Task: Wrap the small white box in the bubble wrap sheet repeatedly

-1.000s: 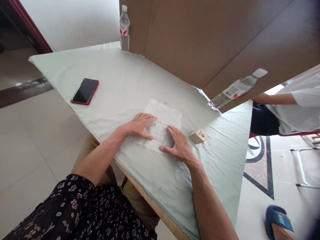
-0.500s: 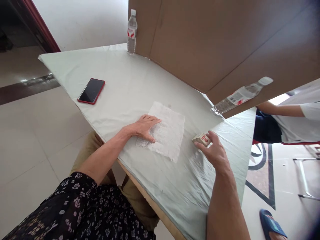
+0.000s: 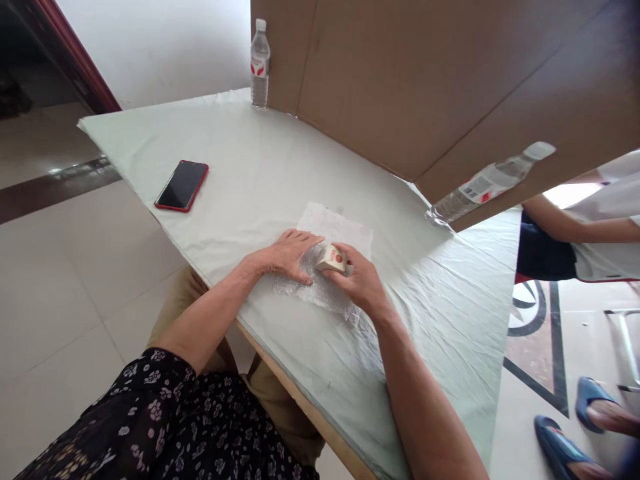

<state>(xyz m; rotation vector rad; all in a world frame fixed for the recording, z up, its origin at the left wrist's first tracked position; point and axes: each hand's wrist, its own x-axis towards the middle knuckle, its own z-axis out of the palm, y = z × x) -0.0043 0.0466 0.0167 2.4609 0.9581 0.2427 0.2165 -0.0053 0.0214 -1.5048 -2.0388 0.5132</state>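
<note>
A sheet of bubble wrap (image 3: 345, 230) lies flat on the pale green cloth of the table. Across its left side rests my left hand (image 3: 290, 255), fingers stretched out and thumb apart, pressing on the sheet. My right hand (image 3: 363, 277) grips a small cream-coloured box (image 3: 331, 259) with a red mark, thumb on the near side and fingers on the far side. The box is over the middle of the bubble wrap, close to my left fingertips; whether it touches the sheet I cannot tell.
A black phone in a red case (image 3: 182, 186) lies to the left. Tall cardboard panels (image 3: 370, 80) stand along the back. One water bottle (image 3: 259, 63) stands at their left end, another bottle (image 3: 493, 183) at the right. Beyond the right edge a person (image 3: 595, 230) sits.
My right hand has carried the small box leftward from the bare cloth to above the bubble wrap. My left hand has stayed in place on the sheet.
</note>
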